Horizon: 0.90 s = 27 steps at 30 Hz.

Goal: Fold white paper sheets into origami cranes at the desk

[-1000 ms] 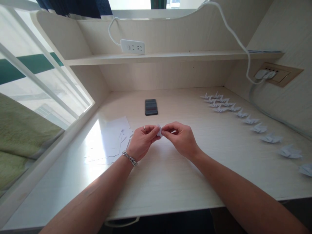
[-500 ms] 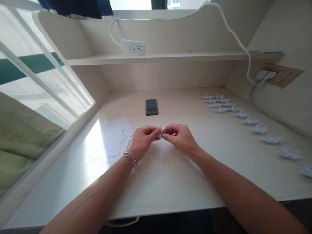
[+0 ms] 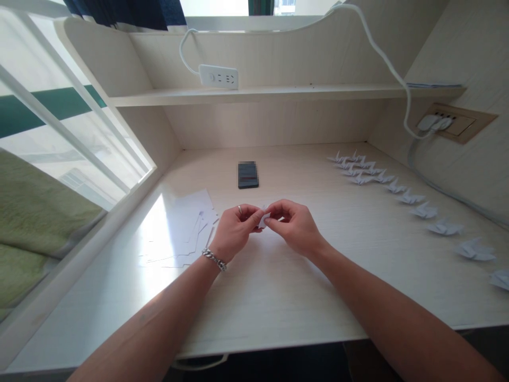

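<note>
A small piece of folded white paper (image 3: 263,220) is pinched between my two hands, just above the middle of the desk (image 3: 278,302). My left hand (image 3: 235,228), with a ring and a chain bracelet, grips its left side between thumb and fingers. On its right side, the thumb and index finger of my right hand (image 3: 294,225) close on the paper. My fingers cover much of it, so its full shape is hidden. Several folded white paper cranes (image 3: 423,210) stand in a line along the desk's right side, bunching up toward the back.
White paper sheets (image 3: 186,223) lie left of my hands, partly in sun glare. A dark phone-like object (image 3: 248,175) rests behind my hands. A power strip (image 3: 218,77) sits on the shelf (image 3: 278,94); its white cable runs to a wall socket (image 3: 461,123) at right.
The folded paper has turned, so more of its white face shows between my fingers. My right fingers have shifted slightly on it; both hands stay in nearly the same place.
</note>
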Tool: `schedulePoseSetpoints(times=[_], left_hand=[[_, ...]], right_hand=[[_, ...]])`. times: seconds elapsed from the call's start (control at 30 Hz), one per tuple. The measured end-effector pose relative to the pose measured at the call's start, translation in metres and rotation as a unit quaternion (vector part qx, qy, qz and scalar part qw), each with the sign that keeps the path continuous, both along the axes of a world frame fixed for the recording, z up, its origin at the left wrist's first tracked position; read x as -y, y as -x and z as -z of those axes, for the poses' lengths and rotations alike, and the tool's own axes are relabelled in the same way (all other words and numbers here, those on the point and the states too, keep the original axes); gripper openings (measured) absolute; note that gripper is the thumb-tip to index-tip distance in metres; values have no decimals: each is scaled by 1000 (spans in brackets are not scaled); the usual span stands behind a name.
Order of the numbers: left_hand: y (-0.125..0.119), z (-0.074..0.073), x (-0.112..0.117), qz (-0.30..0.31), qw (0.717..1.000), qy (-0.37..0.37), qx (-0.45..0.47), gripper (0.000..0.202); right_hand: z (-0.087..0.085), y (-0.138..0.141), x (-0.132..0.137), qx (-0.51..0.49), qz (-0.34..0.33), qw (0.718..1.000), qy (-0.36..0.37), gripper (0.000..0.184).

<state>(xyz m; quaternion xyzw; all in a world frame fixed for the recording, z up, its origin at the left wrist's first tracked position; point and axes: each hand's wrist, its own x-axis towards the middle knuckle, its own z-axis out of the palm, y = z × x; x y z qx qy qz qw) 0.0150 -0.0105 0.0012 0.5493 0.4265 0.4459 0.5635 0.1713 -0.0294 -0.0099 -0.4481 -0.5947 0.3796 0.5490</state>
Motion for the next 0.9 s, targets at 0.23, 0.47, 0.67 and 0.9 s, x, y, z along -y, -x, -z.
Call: schedulePoseSetpoints(times=[0.23,0.47,0.67,0.9], left_hand=[[1,-3,1,2,999,-12,-30,33],[4,0,-1,50,997,38,36,32],[4,1,-3,40,997,45,41,30],[3,1,-3,16,1000,10,-24,29]], right_hand=[[-7,-7,2,96,-4,995,-13,9],[-3,-12,2,225,42,963,-144,14],[-4,-13,4,300,66,936,-172,14],[-4,-7,7,453,108,861,-208,22]])
